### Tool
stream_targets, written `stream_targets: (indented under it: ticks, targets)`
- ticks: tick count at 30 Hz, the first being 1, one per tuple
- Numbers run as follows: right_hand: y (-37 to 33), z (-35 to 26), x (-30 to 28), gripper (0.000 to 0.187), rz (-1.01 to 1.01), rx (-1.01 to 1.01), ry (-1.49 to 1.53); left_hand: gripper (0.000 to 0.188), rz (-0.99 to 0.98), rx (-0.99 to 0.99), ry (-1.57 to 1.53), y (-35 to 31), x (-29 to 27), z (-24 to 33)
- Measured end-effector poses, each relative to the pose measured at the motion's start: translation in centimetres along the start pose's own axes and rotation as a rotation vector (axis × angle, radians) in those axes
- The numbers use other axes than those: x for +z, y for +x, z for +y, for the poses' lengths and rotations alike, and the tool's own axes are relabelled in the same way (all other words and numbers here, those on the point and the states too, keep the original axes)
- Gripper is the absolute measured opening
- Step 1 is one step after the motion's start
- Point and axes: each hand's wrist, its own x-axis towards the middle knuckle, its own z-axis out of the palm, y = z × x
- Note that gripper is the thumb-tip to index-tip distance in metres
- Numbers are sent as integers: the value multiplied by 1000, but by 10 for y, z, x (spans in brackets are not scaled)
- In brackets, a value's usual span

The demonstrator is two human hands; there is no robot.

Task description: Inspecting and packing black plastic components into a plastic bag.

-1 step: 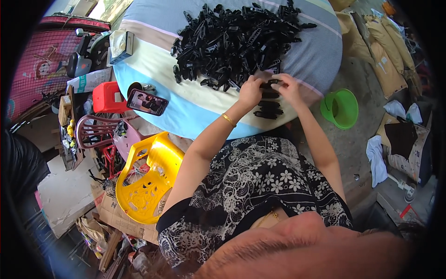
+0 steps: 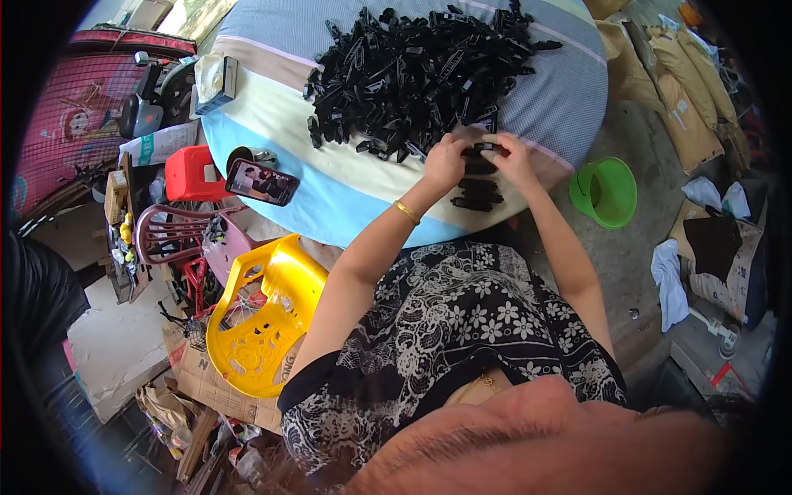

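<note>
A large heap of small black plastic parts (image 2: 412, 82) covers the far middle of the round table (image 2: 297, 186). At its near edge, my left hand (image 2: 446, 162) and my right hand (image 2: 516, 162) face each other, fingers closed on a slim black plastic part (image 2: 487, 148) between them. Just below my hands lies a short stack of similar black parts (image 2: 477, 198), laid side by side near the table's front edge. Fingers partly hide the held part, so its exact kind is unclear.
A phone (image 2: 261, 181) leans on a tin at the table's left edge, with a tissue box (image 2: 216, 82) behind it. A yellow plastic chair (image 2: 264, 322) and a red stool (image 2: 194, 173) stand left. A green bucket (image 2: 604, 193) sits right of the table, before brown sacks (image 2: 681, 124).
The fingers of my right hand have shifted slightly around the black plastic part. The heap and the stack look the same.
</note>
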Motion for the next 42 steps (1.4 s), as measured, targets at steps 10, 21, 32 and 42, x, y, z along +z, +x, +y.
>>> stream_targets:
  ticks: [10, 21, 32, 42]
  targets:
    - [-27, -31, -26, 20, -195, -345, -735, 18, 20, 50, -50, -17, -6, 2]
    - [-20, -30, -24, 16, -190, -564, -824, 10, -8, 106, -89, -15, -1, -6]
    - [-19, -46, -34, 19, -244, -594, -862, 7, -24, 54, -13, -18, -5, 5]
    - [-9, -31, -33, 8, -316, -642, -844, 7, -23, 105, -50, -17, -8, 5]
